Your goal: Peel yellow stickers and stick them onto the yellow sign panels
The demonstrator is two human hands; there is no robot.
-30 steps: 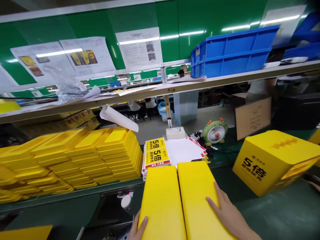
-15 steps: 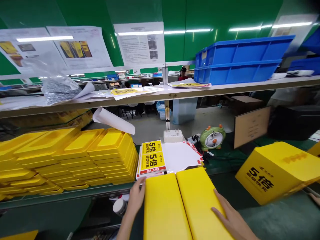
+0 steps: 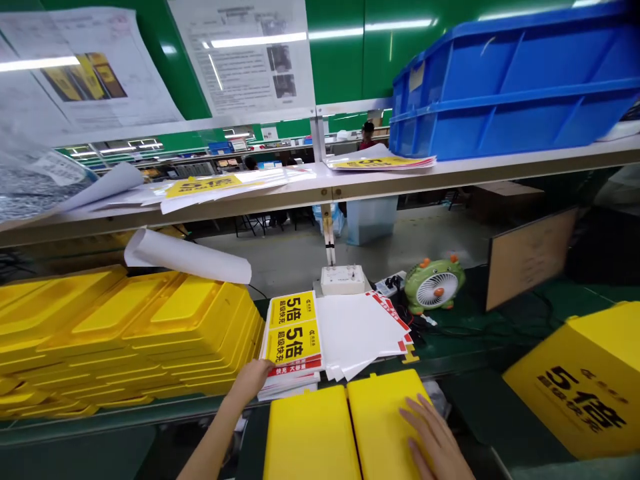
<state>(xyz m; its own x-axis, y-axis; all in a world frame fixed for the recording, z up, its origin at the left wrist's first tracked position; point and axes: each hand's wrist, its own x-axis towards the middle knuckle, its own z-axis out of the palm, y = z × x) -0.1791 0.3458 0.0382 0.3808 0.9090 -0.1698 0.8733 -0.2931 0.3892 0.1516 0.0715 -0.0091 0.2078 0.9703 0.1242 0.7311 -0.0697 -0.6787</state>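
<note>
Hands at labels and yellow boxes

The left hand (image 3: 254, 381) is laid on the near edge of the label stack (image 3: 293, 333), its grip unclear. The right hand (image 3: 434, 437) is spread unclenched on the right of two yellow boxes (image 3: 311, 437), which are set side by side before the stack.

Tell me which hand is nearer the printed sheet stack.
Left. The left hand is at the near left corner of the sheet stack; the right hand lies on the right-hand yellow box, farther off.
</note>
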